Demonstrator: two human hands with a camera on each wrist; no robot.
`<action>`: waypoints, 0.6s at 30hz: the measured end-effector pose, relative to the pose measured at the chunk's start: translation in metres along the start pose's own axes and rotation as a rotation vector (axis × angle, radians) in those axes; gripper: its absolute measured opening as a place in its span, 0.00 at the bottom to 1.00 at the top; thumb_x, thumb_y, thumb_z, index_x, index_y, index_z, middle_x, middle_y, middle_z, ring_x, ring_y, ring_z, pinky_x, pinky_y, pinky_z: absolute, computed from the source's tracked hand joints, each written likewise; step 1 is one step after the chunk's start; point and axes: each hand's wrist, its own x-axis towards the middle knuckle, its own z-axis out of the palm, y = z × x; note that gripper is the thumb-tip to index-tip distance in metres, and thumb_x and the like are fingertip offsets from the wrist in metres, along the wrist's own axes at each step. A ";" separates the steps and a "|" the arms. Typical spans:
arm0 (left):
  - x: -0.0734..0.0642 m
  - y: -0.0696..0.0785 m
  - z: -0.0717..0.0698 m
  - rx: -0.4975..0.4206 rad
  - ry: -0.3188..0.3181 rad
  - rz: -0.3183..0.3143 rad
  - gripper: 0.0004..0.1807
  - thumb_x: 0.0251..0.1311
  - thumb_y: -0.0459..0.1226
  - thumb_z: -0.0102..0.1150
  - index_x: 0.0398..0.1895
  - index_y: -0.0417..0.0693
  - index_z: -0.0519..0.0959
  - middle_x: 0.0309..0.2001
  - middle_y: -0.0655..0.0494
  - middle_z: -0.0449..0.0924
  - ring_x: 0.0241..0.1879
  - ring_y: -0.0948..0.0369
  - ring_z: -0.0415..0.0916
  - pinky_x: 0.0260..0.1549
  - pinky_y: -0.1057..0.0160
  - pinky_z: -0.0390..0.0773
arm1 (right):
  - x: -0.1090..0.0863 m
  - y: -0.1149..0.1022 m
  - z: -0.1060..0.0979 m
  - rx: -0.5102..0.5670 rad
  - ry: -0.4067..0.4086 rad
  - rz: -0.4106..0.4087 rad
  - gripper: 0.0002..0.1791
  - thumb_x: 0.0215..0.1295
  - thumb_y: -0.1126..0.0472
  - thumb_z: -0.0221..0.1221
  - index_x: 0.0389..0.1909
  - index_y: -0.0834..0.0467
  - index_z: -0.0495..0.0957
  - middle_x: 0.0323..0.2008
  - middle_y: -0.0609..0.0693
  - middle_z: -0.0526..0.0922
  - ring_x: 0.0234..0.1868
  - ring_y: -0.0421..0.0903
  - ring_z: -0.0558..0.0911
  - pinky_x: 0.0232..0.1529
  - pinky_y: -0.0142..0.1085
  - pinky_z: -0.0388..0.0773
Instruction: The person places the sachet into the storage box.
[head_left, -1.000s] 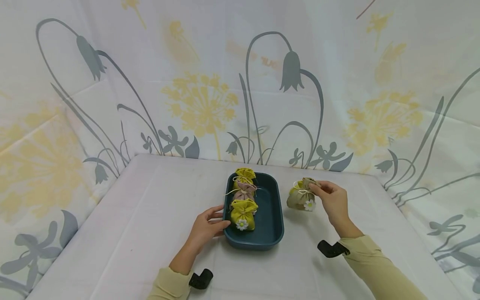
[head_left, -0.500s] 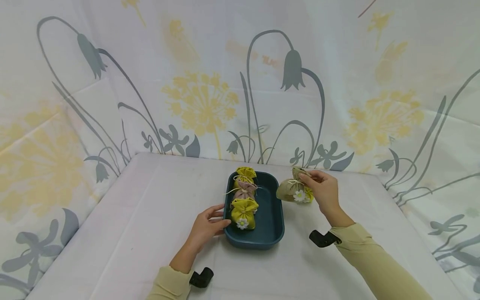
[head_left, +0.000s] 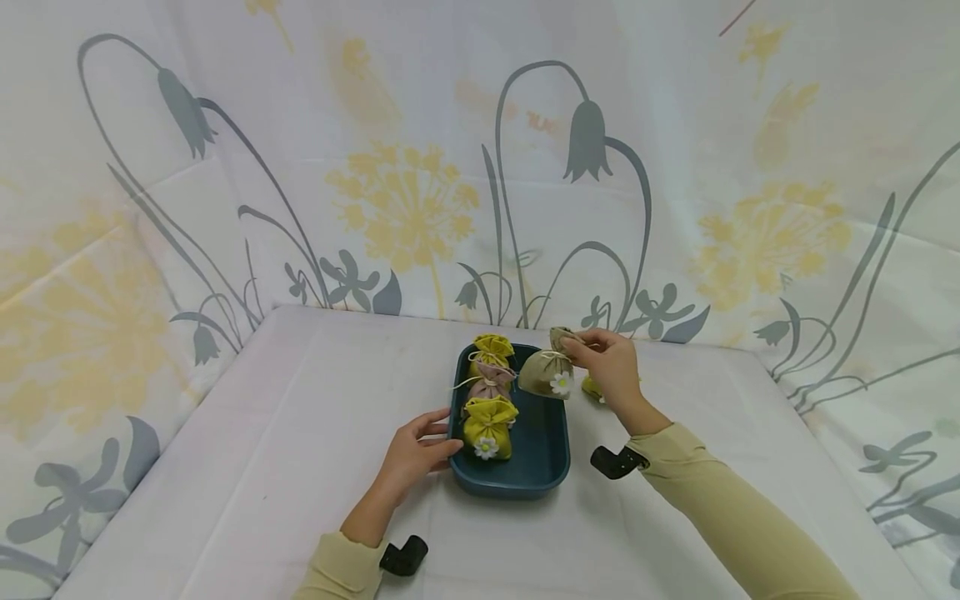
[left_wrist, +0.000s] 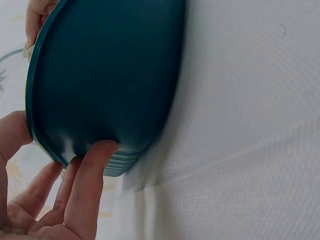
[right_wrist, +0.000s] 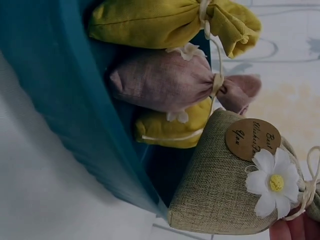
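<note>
My right hand (head_left: 611, 371) pinches the gathered neck of a beige drawstring pouch (head_left: 543, 372) over the right side of the dark teal tray (head_left: 525, 490). The pouch bears a white fabric daisy (right_wrist: 275, 182) and a round brown tag (right_wrist: 250, 137). Three tied pouches stand in a row along the tray's left side: a yellow pouch (head_left: 487, 427) nearest, a mauve pouch (head_left: 491, 382) in the middle and another yellow pouch (head_left: 492, 346) farthest. With the thumb at the rim and fingers against the outer wall, my left hand (head_left: 412, 450) holds the tray's left side.
One more yellow pouch (head_left: 591, 387) lies on the table right of the tray, partly hidden by my right hand. The table's white cloth (head_left: 300, 417) meets a flower-printed curtain (head_left: 420, 208) behind. Black wrist cameras sit on both sleeves.
My right hand has carried the beige pouch left, from beside the tray to over its right side. The yellow pouch behind it has come into clearer view. My left hand stays at the tray.
</note>
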 end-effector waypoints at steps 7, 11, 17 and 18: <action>0.009 -0.012 -0.002 -0.003 0.004 -0.004 0.31 0.55 0.31 0.63 0.63 0.35 0.66 0.52 0.35 0.70 0.48 0.48 0.75 0.37 0.55 0.81 | 0.009 0.001 0.014 -0.058 -0.012 0.080 0.16 0.58 0.61 0.64 0.38 0.71 0.79 0.30 0.56 0.80 0.26 0.38 0.82 0.34 0.32 0.81; 0.018 -0.027 -0.004 -0.010 0.011 -0.008 0.32 0.54 0.33 0.65 0.64 0.38 0.66 0.53 0.37 0.70 0.48 0.50 0.76 0.36 0.56 0.81 | 0.012 0.000 0.022 -0.100 -0.042 0.092 0.15 0.59 0.59 0.63 0.38 0.69 0.79 0.33 0.58 0.80 0.30 0.42 0.83 0.37 0.37 0.81; 0.020 -0.031 -0.003 -0.017 0.005 0.010 0.33 0.54 0.34 0.65 0.64 0.39 0.66 0.53 0.36 0.70 0.47 0.50 0.76 0.36 0.55 0.81 | 0.011 0.003 0.028 -0.104 -0.105 0.097 0.14 0.61 0.60 0.62 0.38 0.68 0.78 0.34 0.58 0.80 0.32 0.44 0.81 0.43 0.46 0.79; 0.019 -0.031 -0.003 -0.016 0.006 0.011 0.33 0.54 0.34 0.65 0.64 0.39 0.66 0.53 0.37 0.70 0.47 0.51 0.76 0.36 0.55 0.81 | 0.011 0.005 0.028 -0.109 -0.108 0.094 0.13 0.60 0.60 0.62 0.37 0.68 0.79 0.34 0.58 0.80 0.32 0.44 0.80 0.43 0.47 0.79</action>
